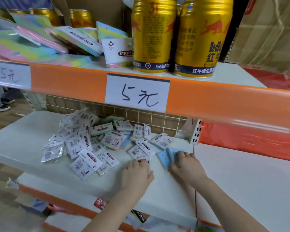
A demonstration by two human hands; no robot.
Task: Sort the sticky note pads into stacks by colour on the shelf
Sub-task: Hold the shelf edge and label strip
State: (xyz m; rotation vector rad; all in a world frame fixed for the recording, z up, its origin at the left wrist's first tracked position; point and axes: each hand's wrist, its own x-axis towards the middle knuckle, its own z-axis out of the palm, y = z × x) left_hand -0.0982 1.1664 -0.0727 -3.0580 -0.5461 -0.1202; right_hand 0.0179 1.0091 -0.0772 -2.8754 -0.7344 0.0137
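Observation:
A loose heap of wrapped sticky note pads (84, 141) with white labels lies on the white middle shelf (23, 141). My right hand (186, 164) grips a small stack of blue pads (166, 155) at the shelf's right end, fingers curled over their edge. Just left of it, my left hand (137, 173) rests on a white-labelled pad (145, 159) at the heap's near right edge, fingertips on top of it; most of that pad is hidden under the fingers.
The upper shelf with an orange price rail (224, 104) overhangs the work area and carries two gold drink cans (174, 36) and bigger multicolour note packs (40, 39). A wire grid (157, 119) backs the middle shelf. A lower shelf (241, 181) extends to the right.

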